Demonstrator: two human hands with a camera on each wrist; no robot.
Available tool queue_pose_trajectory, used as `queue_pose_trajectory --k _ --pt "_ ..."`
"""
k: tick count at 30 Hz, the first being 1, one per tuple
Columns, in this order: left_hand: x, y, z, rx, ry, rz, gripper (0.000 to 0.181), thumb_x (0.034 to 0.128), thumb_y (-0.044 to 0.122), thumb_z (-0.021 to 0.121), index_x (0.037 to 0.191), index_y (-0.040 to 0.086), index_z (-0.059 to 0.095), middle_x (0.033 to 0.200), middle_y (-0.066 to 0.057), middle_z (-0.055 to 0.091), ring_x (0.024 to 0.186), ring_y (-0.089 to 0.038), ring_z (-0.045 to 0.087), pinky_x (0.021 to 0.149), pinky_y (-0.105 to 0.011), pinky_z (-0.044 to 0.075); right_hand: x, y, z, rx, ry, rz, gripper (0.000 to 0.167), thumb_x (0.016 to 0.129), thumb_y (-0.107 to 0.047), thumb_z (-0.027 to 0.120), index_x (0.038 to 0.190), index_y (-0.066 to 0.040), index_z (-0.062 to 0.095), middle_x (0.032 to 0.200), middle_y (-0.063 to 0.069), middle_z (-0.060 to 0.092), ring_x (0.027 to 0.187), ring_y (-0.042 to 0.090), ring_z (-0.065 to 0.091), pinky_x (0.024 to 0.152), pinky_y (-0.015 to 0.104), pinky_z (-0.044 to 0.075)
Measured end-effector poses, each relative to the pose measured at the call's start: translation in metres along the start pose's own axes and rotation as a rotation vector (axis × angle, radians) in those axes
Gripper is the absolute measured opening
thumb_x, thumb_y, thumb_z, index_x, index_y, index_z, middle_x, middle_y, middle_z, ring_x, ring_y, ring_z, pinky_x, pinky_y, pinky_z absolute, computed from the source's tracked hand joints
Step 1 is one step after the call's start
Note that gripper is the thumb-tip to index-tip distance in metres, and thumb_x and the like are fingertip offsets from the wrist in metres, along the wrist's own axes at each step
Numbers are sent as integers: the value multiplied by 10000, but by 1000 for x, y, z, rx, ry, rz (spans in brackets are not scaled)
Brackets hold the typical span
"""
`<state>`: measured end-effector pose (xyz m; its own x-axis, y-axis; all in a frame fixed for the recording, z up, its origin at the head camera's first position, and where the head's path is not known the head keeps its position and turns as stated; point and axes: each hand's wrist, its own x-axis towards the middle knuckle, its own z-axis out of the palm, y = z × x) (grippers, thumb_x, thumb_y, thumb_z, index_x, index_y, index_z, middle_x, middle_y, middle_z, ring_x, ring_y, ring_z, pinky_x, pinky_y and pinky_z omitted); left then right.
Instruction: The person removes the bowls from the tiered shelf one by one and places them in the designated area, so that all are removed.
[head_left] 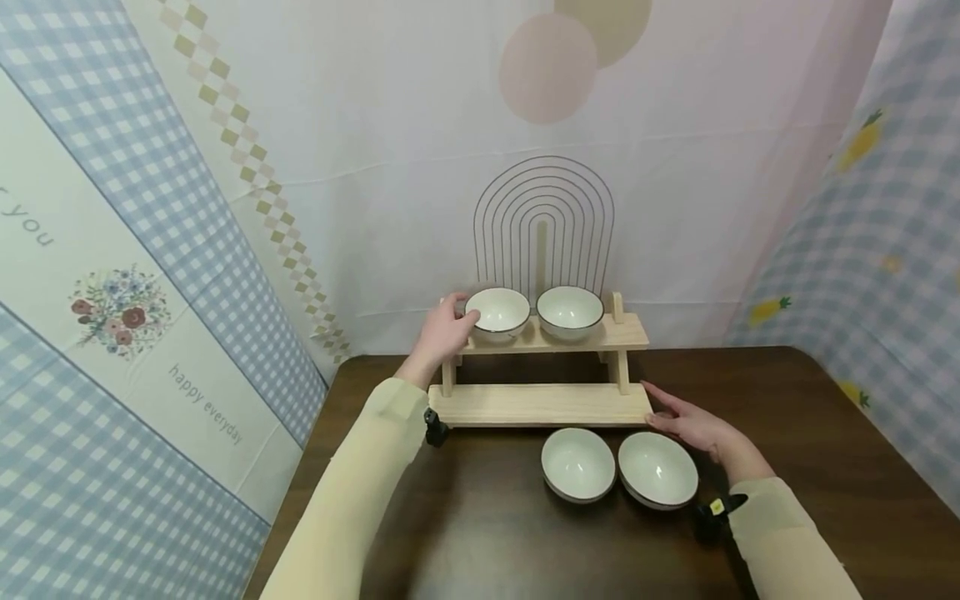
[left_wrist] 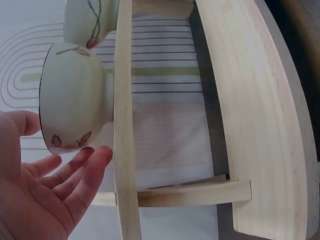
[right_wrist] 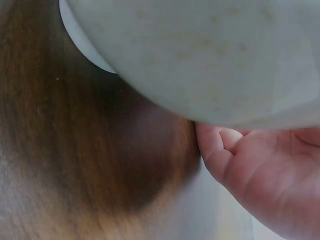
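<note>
A two-tier wooden shelf (head_left: 540,406) stands at the back of the table. My left hand (head_left: 444,327) holds the left white bowl (head_left: 498,312) on its upper tier, thumb at the rim and fingers around the side. In the left wrist view, this bowl (left_wrist: 75,100) stands on its foot and shows a brown leaf pattern. Another white bowl (head_left: 570,310) sits close to its right. My right hand (head_left: 693,427) grips the right end of the lower tier; its fingertips are hidden behind a bowl in the right wrist view.
Two more white bowls, a left one (head_left: 578,465) and a right one (head_left: 657,469), stand side by side on the dark wooden table (head_left: 480,542) before the shelf. A printed cloth (head_left: 405,233) hangs close behind, and checked cloths flank the table.
</note>
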<state>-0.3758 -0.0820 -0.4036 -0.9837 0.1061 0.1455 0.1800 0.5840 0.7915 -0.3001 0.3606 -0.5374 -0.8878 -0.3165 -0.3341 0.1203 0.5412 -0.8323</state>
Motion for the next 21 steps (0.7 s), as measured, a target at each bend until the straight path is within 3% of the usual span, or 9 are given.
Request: queue_pose_trajectory --k 10,21 --pt "7 -2 -4 -75 3 -54 624 1066 331 555 1609 50 431 1032 -169 705 922 -494 706 596 -283 526 11 1 -11 -10 -18 -2 885 1099 -404 587 1723 -135 18 1667 424 129 1471 626 325 1137 754 358" --pt "11 -2 -1 -89 6 -72 634 1059 324 576 1613 51 433 984 -136 703 843 -420 724 618 -293 582 12 1 -14 -14 -25 -16 869 1108 -381 579 1721 -127 18 1669 425 103 1476 627 312 1151 758 333"
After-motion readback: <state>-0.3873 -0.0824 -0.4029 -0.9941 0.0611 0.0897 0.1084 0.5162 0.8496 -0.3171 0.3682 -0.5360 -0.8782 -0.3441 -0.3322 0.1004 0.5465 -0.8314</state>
